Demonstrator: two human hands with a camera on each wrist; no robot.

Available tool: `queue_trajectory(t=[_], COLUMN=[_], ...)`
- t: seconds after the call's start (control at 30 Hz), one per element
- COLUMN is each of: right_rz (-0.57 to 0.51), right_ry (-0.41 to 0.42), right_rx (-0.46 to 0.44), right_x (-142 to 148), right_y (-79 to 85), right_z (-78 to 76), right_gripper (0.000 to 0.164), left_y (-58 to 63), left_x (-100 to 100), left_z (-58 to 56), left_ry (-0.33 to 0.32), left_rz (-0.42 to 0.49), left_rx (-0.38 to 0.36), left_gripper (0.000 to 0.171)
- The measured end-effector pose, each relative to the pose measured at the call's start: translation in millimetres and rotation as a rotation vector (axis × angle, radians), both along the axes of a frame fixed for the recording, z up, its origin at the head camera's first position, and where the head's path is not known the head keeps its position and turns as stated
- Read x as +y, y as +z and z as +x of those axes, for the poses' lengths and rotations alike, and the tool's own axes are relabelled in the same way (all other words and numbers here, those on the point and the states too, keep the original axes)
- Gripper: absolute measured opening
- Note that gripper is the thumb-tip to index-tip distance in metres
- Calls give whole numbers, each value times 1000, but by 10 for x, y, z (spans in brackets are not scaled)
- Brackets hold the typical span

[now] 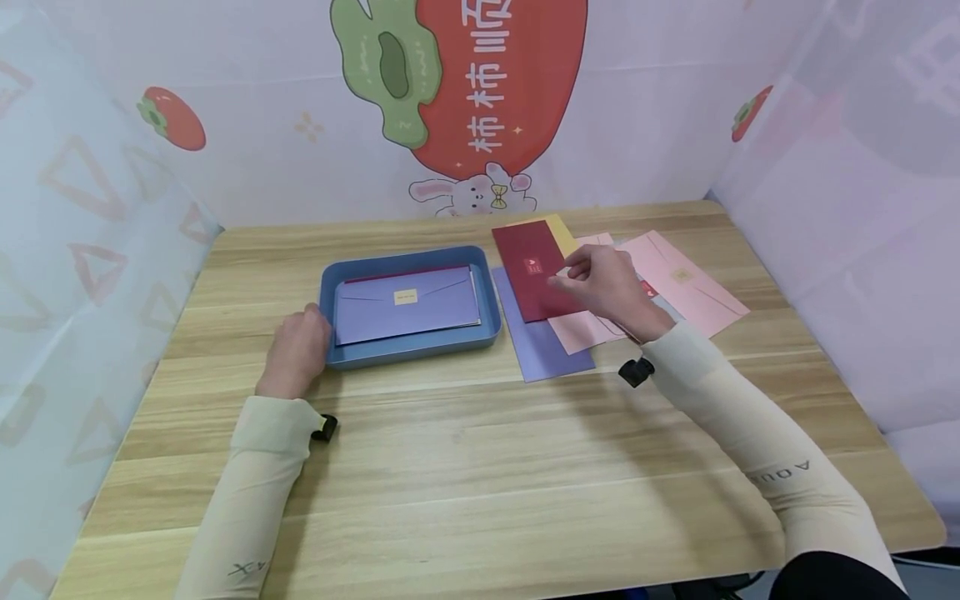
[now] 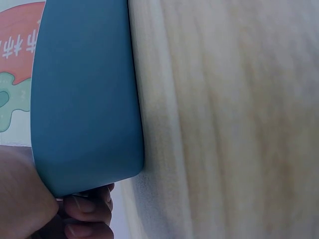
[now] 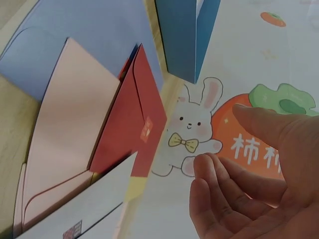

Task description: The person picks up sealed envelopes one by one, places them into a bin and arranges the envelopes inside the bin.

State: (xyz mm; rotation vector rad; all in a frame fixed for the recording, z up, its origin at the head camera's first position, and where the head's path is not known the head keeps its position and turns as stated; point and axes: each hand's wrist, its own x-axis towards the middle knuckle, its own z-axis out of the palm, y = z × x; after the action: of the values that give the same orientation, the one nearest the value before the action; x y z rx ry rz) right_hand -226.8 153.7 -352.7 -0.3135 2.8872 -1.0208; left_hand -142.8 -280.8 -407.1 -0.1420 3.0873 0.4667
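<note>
My left hand [image 1: 296,350] holds the left end of a blue tray [image 1: 412,354], its fingers [image 2: 87,209] curled at the tray's corner in the left wrist view. In the tray lies a purple envelope [image 1: 375,321] with a pale label, over a dark red one showing at its far edge. To the right, my right hand [image 1: 607,287] is above a spread of envelopes, thumb and fingers apart with nothing between them. Nearest to it are a dark red envelope [image 1: 521,279] and a pink envelope [image 1: 573,333]. A white envelope [image 3: 94,209] shows in the right wrist view.
Another purple envelope [image 1: 551,358] lies beneath the spread, beside the tray. A yellow envelope [image 1: 561,232] peeks out behind the dark red one, and a pink envelope with a label [image 1: 697,283] lies at the right. A printed cloth backdrop [image 1: 262,167] borders the wooden table [image 1: 420,475].
</note>
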Motion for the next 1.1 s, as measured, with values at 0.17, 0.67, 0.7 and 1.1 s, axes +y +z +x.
queue_trajectory(t=[0.17, 0.67, 0.7, 1.1], right_rz=[26, 89, 97, 144], right_ry=[-3, -16, -17, -47], right_rx=[8, 8, 7, 9], right_x=[125, 491, 516, 931], right_y=[22, 6, 6, -3], right_z=[58, 179, 185, 214], right_gripper=[46, 49, 49, 54], left_y=[8, 15, 10, 4], left_x=[5, 15, 12, -3], left_z=[-7, -11, -11, -2], left_ry=[6, 8, 4, -3], left_rz=[0, 8, 7, 1], left_rx=[-11, -29, -25, 0], left_gripper=[30, 29, 28, 29])
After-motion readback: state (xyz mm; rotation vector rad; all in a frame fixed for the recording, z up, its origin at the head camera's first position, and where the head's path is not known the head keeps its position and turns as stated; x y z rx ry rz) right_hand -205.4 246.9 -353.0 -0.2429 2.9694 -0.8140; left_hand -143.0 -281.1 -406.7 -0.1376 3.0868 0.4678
